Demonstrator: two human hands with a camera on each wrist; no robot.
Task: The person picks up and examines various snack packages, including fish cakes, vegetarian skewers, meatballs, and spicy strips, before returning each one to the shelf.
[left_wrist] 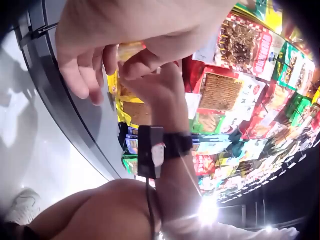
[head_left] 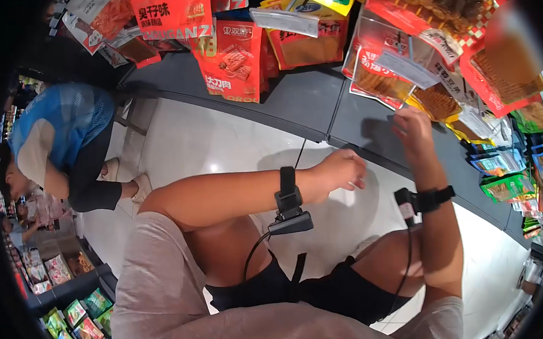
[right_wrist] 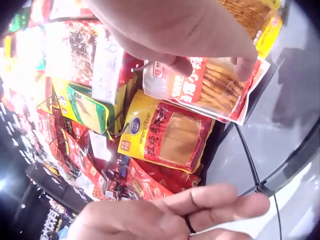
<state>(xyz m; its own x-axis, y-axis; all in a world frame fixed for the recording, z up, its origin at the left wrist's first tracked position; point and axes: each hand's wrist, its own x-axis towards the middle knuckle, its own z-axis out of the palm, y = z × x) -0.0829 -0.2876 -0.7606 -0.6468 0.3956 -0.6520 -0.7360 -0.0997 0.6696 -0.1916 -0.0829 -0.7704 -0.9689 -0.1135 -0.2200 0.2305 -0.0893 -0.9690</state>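
Note:
My right hand is raised at the lower edge of a hanging snack bag with a red label and brown sticks showing through its clear window. In the right wrist view, a fingertip and the thumb of that hand overlap the stick snack bag, spread apart with bent fingers. My left hand hovers lower and to the left, in front of the shelf edge, holding nothing. In the left wrist view, the left hand's fingers hang loosely. A yellow-and-red bag hangs beside the stick snack bag.
More packets hang in rows, including a red bag and a checkered-edge bag, with price tags in front. A grey shelf base runs below. Another person in a blue vest bends at the left beside another display.

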